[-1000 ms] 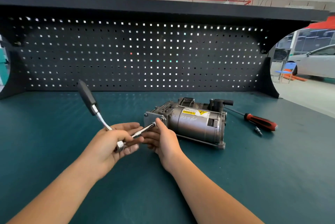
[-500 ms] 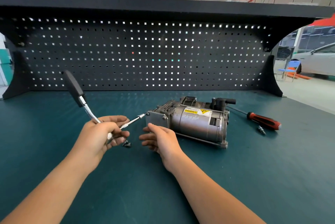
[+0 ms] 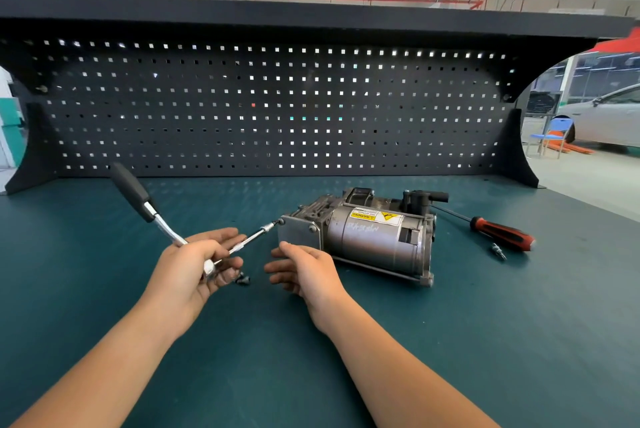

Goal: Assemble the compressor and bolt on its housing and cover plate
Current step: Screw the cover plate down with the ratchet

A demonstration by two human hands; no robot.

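1. Teal desk (image 3: pixel 450 341) carries the grey compressor (image 3: pixel 377 237) at its middle.
2. Left hand (image 3: pixel 194 268) grips a ratchet wrench (image 3: pixel 138 195); its extension tip meets the cover plate (image 3: pixel 298 233) at a corner bolt.
3. Right hand (image 3: pixel 304 271), fingers relaxed, sits just beside that plate.

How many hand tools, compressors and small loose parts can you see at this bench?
Hand tools: 2, ratchet wrench, red-handled screwdriver
Compressor: 1
Small loose parts: 2, dark bolt, metal bit
Total: 5

Head view, forward-down over workbench (image 3: pixel 450 341).
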